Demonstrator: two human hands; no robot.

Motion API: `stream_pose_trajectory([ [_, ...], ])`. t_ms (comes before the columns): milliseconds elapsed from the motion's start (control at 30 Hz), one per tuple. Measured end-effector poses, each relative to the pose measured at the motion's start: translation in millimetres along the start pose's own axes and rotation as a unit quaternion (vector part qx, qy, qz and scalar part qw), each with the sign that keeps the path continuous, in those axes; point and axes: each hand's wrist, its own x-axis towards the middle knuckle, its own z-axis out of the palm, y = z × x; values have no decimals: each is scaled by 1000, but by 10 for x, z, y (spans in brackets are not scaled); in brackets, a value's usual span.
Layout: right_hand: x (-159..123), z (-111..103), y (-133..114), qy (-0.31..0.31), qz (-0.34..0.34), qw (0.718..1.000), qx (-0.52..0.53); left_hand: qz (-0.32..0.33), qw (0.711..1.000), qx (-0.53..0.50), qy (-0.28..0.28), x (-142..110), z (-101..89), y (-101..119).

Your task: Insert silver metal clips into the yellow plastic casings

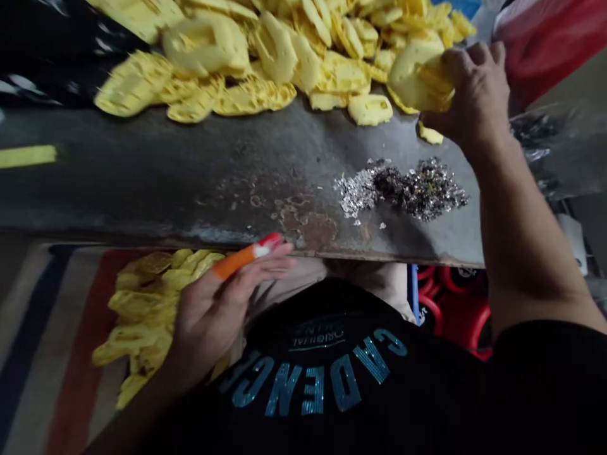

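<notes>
Noting, left to right, from the grey metal bench (190, 177): below it, yellow spongy pieces (137, 316) on striped cloth (61, 341); left hand (222, 309) open, fingers together, orange finger sleeve (237, 260); on it, silver glitter (403, 189); at its far edge, right hand (474, 95), fingers curled tight on one piece (417, 79), likely light and squashy, easiest gripped by its thick middle

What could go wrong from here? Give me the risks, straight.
The right hand holds a yellow foam piece close to the heap of silver sequins; a slip could probably scatter them across the dark metal board. The left hand, one finger in an orange wrap, is near the board's rusty edge, which might snag the wrap or scratch skin.
</notes>
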Motion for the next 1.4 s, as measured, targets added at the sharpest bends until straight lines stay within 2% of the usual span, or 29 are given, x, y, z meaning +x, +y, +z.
stream_pose_trajectory([
  [33,-277,-81,-79,-10,-95,995,15,-15,997,11,-68,131,213,-83],
  [67,-595,-137,-192,-19,-199,978,59,-55,991,-9,-126,252,394,-152],
  [100,-938,-169,-329,-42,-297,947,113,-110,979,-30,-168,357,536,-204],
  [133,-1284,-179,-476,-70,-360,917,154,-160,963,-47,-212,443,635,-243],
  [233,-2142,-126,-825,-137,-389,890,197,-281,916,-51,-283,565,731,-320],
  [300,-2454,-67,-851,-147,-366,890,227,-320,900,-36,-294,557,716,-367],
  [333,-2534,-31,-779,-146,-345,892,254,-326,897,-35,-297,541,712,-390],
  [400,-2588,68,-483,-116,-263,906,311,-318,897,-47,-304,506,734,-429],
  [467,-2554,217,-82,-35,-117,941,316,-289,906,-67,-303,481,799,-448],
  [533,-2479,398,269,34,20,970,240,-254,923,-80,-277,466,890,-443],
  [600,-2403,560,454,43,66,984,163,-231,940,-84,-239,456,978,-417],
  [700,-2366,671,423,22,32,992,119,-209,955,-83,-192,441,1058,-369],
  [833,-2483,591,316,5,-23,989,148,-190,963,-75,-178,434,1064,-346],
  [1033,-2684,429,418,46,24,986,156,-208,960,-60,-180,481,1082,-323],
  [1267,-2564,526,25,41,-2,996,84,-211,962,-58,-164,489,1137,-311],
  [1400,-2444,577,-93,26,-12,997,76,-205,964,-58,-157,453,1128,-323],
])
